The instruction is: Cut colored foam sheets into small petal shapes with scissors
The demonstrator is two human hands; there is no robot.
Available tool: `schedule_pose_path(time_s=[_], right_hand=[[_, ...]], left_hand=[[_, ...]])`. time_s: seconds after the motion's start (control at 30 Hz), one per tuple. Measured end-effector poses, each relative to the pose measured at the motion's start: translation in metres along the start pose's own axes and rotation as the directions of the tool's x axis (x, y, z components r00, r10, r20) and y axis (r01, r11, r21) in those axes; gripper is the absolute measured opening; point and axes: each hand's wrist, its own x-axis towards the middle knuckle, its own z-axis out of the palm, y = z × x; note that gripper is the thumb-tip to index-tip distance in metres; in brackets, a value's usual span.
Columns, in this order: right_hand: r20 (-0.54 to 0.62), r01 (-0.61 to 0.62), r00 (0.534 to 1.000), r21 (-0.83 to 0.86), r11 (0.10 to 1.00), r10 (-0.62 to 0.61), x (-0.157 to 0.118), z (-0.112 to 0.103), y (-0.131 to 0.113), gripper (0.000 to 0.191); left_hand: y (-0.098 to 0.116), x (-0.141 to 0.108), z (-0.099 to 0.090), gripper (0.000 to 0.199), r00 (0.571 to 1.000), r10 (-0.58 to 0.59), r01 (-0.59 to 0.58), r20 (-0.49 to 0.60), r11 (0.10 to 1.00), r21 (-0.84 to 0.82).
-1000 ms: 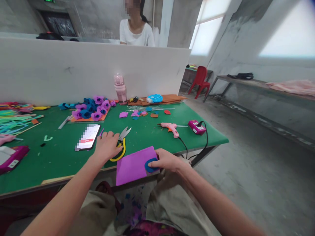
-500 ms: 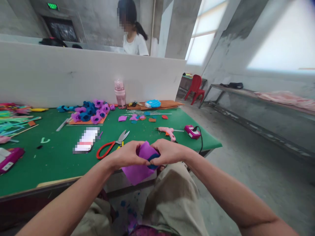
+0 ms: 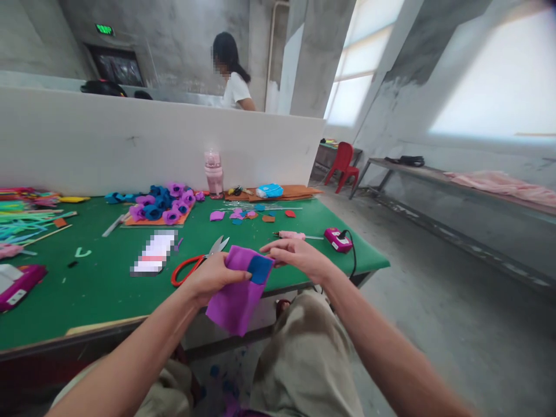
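My left hand [image 3: 214, 277] is closed on a purple felt sheet [image 3: 237, 307], which hangs over the table's front edge. Its thumb presses a blue felt square [image 3: 259, 269] flat against the sheet near the upper right corner. At that corner, my right hand [image 3: 297, 256] has fingertips pinched on the sheet's edge, with one finger stretched out above. Red-handled scissors [image 3: 186, 271] lie open just beyond my left hand and partly behind it. A pink glue gun [image 3: 290, 235] rests beyond my right hand, which hides its grip.
The green table [image 3: 108, 295] holds a phone [image 3: 154, 252], purple and blue felt flowers [image 3: 163, 202], felt scraps [image 3: 268, 219], a pink bottle [image 3: 214, 174] and a magenta box with a cable [image 3: 339, 240]. A white partition [image 3: 165, 139] stands behind; a person [image 3: 237, 87] is beyond it.
Both hands have opened out the folded purple sheet, so the blue square now shows flat. My right hand has shifted to the sheet's corner, and its fingers have straightened. The view has tilted slightly up.
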Motion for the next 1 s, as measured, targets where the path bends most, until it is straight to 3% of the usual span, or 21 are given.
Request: schedule_pose_path(time_s=[0.1,0.2,0.37,0.53,0.7,1.0], right_hand=[[-0.102,-0.033,0.992,0.376,0.926,0.077,0.000,0.023,0.027,0.048],[-0.108,-0.006,0.992,0.498,0.867,0.069,0.000,0.048,0.045,0.040],[-0.198,0.013,0.975,0.513,0.858,0.104,0.001,0.066,0.050,0.036],[-0.165,-0.052,0.968,0.603,0.796,0.189,0.001,0.070,0.058,0.036],[-0.181,-0.076,0.956,0.607,0.791,0.231,-0.003,0.077,0.066,0.038],[-0.269,-0.028,0.944,0.507,0.861,0.189,-0.007,0.077,0.070,0.030]], left_hand=[[-0.006,0.002,-0.003,0.041,0.999,-0.031,0.030,-0.017,0.996,-0.083],[-0.010,0.004,-0.002,0.043,0.999,-0.041,0.040,-0.007,0.995,-0.090],[-0.013,0.007,-0.002,0.042,0.998,-0.057,0.058,0.013,0.997,-0.047],[-0.014,0.009,-0.003,0.036,0.999,-0.054,0.054,-0.002,0.996,0.065],[-0.021,0.011,-0.001,0.030,0.999,-0.048,0.049,-0.006,0.985,0.164],[-0.027,0.012,0.000,0.034,0.998,-0.062,0.063,-0.011,0.972,0.225]])
